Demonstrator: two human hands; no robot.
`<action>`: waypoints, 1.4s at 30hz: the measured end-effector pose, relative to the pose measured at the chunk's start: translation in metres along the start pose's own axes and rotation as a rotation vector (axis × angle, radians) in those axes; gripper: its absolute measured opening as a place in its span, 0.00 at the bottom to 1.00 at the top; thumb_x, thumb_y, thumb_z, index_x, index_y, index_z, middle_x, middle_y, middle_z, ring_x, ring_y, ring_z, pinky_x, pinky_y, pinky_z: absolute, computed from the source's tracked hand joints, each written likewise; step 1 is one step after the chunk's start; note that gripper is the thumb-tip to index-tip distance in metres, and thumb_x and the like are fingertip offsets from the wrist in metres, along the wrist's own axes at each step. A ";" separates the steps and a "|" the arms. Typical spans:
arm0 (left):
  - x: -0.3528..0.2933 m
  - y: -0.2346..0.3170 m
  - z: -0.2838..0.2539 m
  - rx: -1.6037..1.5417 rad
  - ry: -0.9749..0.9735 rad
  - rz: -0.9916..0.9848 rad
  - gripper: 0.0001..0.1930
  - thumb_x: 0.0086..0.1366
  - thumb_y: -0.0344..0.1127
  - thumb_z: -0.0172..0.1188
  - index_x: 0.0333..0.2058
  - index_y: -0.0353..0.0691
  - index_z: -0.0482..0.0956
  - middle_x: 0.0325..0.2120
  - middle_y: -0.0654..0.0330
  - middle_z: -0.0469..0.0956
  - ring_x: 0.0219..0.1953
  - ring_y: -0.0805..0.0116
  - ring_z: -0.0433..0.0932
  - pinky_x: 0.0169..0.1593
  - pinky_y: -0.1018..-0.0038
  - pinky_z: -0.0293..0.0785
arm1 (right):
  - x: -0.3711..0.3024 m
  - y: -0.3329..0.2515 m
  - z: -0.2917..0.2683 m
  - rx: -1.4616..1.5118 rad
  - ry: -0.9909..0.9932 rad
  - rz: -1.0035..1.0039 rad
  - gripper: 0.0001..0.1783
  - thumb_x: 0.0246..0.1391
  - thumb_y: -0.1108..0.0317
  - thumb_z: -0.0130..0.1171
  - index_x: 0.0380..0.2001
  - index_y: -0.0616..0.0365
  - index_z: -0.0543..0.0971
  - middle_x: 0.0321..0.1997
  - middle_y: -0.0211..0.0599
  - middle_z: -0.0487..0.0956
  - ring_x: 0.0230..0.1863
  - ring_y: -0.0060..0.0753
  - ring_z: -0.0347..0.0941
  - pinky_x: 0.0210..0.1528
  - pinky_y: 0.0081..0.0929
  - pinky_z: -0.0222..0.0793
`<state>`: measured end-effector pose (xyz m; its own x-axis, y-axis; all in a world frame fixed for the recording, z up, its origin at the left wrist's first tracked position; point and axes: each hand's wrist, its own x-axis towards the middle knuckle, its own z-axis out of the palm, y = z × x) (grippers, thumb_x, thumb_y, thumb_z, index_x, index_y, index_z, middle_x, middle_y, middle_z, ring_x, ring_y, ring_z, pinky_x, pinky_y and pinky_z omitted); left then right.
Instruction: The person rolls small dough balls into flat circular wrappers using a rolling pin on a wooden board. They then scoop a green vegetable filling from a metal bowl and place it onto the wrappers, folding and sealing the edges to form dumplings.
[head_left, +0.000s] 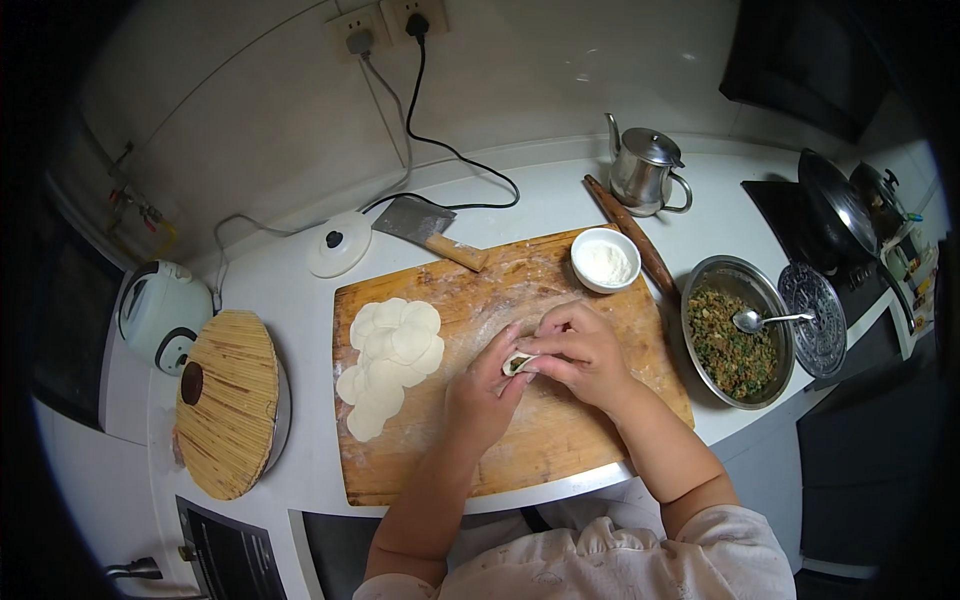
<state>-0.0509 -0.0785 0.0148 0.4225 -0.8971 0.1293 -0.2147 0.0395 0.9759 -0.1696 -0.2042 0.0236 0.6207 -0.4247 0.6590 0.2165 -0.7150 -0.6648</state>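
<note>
Between my two hands, above the middle of a floured wooden board (540,450), is a dumpling (516,363) with green-brown filling showing in its open top. My left hand (483,392) cups it from the left, its fingers closed around the wrapper. The fingertips of my right hand (583,358) pinch the wrapper's edge from the right. Round dough wrappers (392,350) lie overlapped in a pile on the board's left side. To the right stands a steel bowl (688,350) of chopped filling (735,355), with a metal spoon (752,320) resting in it.
A white bowl of flour (607,262) stands at the board's back right, beside a rolling pin (635,235) and a steel kettle (648,172). A cleaver (428,225) lies behind the board, its handle over the edge. A woven straw lid (235,405) is at the left.
</note>
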 end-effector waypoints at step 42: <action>0.008 -0.005 0.003 -0.409 -0.162 -0.158 0.15 0.65 0.26 0.54 0.50 0.32 0.72 0.37 0.67 0.75 0.39 0.82 0.71 0.42 0.84 0.69 | -0.002 0.005 0.002 -0.060 0.006 0.009 0.09 0.42 0.75 0.65 0.31 0.55 0.84 0.28 0.33 0.75 0.31 0.34 0.72 0.33 0.26 0.68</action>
<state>-0.0490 -0.0869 0.0100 0.2718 -0.9620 -0.0244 0.2199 0.0374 0.9748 -0.1684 -0.2058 0.0180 0.6176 -0.4347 0.6555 0.1654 -0.7429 -0.6486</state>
